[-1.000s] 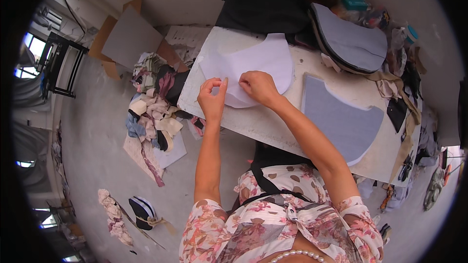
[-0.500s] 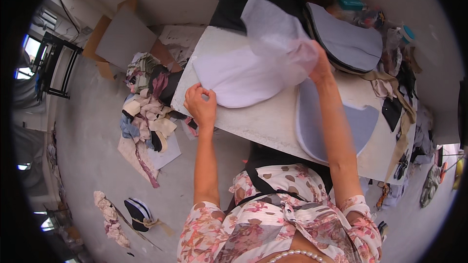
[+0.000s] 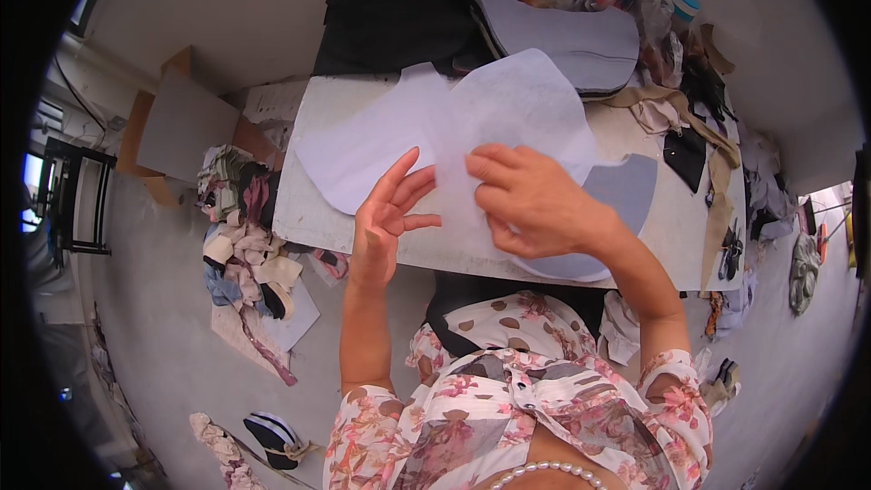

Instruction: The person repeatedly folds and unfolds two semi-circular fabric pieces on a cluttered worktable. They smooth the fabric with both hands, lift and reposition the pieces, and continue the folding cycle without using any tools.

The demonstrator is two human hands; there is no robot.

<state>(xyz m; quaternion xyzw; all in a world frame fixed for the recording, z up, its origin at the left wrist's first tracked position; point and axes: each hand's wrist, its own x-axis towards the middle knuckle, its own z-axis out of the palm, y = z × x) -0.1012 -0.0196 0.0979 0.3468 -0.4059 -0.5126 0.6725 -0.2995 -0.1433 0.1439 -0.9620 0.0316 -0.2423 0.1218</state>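
Note:
A thin white cloth sheet (image 3: pixel 522 95) with a rounded outline is lifted over the table. My right hand (image 3: pixel 540 204) has its fingers closed at the sheet's near edge, pinching it. My left hand (image 3: pixel 390 218) is open, palm turned inward, with fingertips and thumb apart near the same edge; whether they touch it I cannot tell. Another white sheet (image 3: pixel 363 141) lies flat on the table's left part. To the right, a grey-blue curved panel (image 3: pixel 631 186) rests on the tabletop, partly hidden by the lifted sheet and my right hand.
Stacked grey panels (image 3: pixel 567 41) and black fabric (image 3: pixel 390 23) sit along the back of the white table (image 3: pixel 318 222). Fabric strips (image 3: pixel 721 191) and small scissors (image 3: pixel 730 249) lie at the right. Cloth scraps (image 3: pixel 249 236) are heaped beside the left edge, near a cardboard box (image 3: pixel 177 118).
The lifted sheet has come down and toward me, its outline now spread out. My right hand has moved nearer and left; my left hand has opened from a pinch at the flat sheet's edge.

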